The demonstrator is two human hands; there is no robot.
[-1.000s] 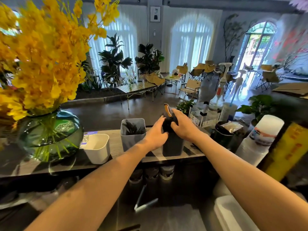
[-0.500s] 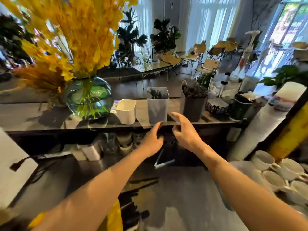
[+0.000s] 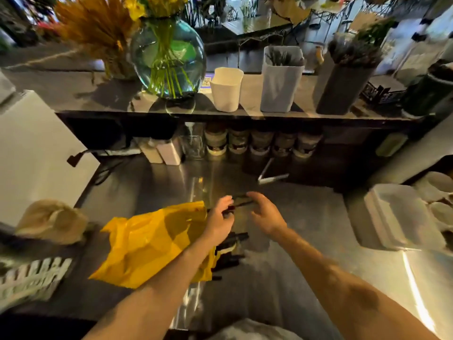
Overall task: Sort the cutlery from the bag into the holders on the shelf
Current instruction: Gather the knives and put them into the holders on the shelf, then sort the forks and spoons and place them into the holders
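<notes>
Over the near steel counter [image 3: 311, 217], the left hand [image 3: 219, 218] pinches a thin black utensil [image 3: 245, 204] beside the yellow bag [image 3: 152, 244]; the right hand [image 3: 266, 213] hovers slack, empty; more black cutlery [image 3: 230, 251] lies nearer; holders [image 3: 280, 82] stand on the far shelf [image 3: 98, 94].

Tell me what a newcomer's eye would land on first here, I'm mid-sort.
The bright yellow bag on the steel counter at lower left grabs the eye first, dark cutlery spilling from its mouth. Just above, the left hand pinches one dark piece while the right hand hovers open beside it. On the shelf, a round glass vase of yellow flowers stands left of three holders.
</notes>
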